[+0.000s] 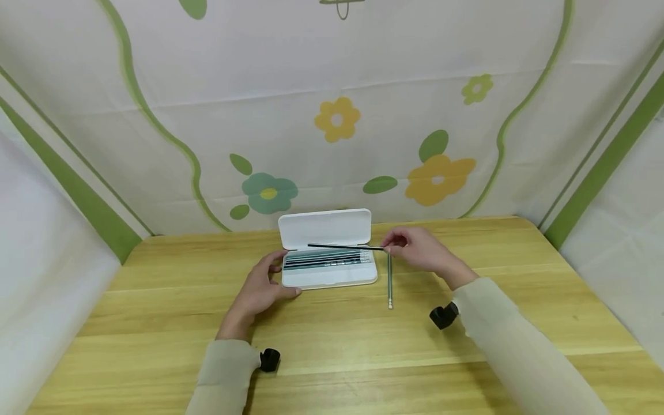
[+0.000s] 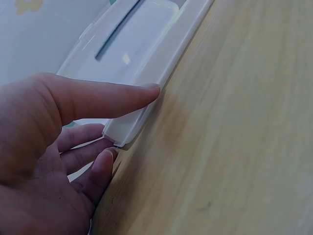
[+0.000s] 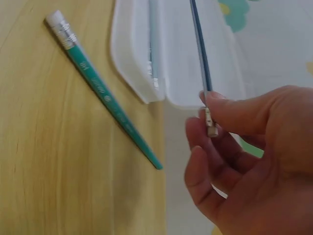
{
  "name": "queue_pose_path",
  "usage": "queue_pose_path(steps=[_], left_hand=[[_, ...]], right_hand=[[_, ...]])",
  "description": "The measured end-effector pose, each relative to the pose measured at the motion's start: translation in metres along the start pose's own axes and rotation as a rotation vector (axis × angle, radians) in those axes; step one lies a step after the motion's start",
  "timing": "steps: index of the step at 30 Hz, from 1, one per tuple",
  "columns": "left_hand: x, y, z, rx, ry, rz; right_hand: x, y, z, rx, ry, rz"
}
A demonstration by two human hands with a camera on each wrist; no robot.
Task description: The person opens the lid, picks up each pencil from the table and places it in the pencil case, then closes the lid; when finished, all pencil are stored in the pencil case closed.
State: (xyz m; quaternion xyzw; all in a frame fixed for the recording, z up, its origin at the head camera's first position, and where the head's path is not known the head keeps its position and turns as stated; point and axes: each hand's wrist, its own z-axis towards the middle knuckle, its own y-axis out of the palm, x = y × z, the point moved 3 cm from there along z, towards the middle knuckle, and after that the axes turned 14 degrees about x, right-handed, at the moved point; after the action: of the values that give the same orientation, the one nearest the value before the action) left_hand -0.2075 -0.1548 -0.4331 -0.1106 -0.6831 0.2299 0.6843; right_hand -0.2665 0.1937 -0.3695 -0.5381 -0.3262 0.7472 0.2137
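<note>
A white pencil case (image 1: 332, 279) lies with its lid (image 1: 325, 229) raised, and several green and dark pencils (image 1: 324, 258) lie side by side in it. My left hand (image 1: 261, 288) holds the case's left end, thumb along the front edge and fingers at the short side, as the left wrist view also shows. Between thumb and fingers, my right hand (image 1: 420, 249) pinches a dark pencil (image 1: 344, 246) near its eraser end. That pencil points left, above the case. A green pencil (image 3: 105, 98) with a white eraser lies on the table right of the case, eraser end nearest me.
The wooden table (image 1: 332, 346) ends at a white cloth backdrop (image 1: 290, 75) printed with flowers and green stripes, close behind the raised lid. White cloth (image 1: 46, 271) also hangs at the left side. A black wrist camera (image 1: 443, 316) is on the right sleeve.
</note>
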Motion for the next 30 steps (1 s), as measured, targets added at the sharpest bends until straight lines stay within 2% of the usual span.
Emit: queue_pose_path(steps=[5, 11, 15, 23, 30], left_hand=[[-0.001, 0.002, 0.0, -0.003, -0.003, -0.007], [-0.002, 0.005, -0.002, -0.003, -0.007, -0.024], [-0.002, 0.004, -0.002, 0.006, -0.003, -0.026], [-0.003, 0.001, -0.003, 0.015, -0.002, -0.002], [-0.003, 0.002, -0.003, 0.008, 0.0, -0.019]], right_hand=[[-0.001, 0.02, 0.013, 0.047, -0.05, -0.021], [-0.002, 0.044, 0.02, 0.046, -0.02, 0.039], [-0.003, 0.054, 0.021, 0.065, -0.016, 0.031], [-0.005, 0.066, 0.018, 0.128, -0.024, 0.008], [-0.006, 0.066, 0.015, 0.146, -0.025, -0.018]])
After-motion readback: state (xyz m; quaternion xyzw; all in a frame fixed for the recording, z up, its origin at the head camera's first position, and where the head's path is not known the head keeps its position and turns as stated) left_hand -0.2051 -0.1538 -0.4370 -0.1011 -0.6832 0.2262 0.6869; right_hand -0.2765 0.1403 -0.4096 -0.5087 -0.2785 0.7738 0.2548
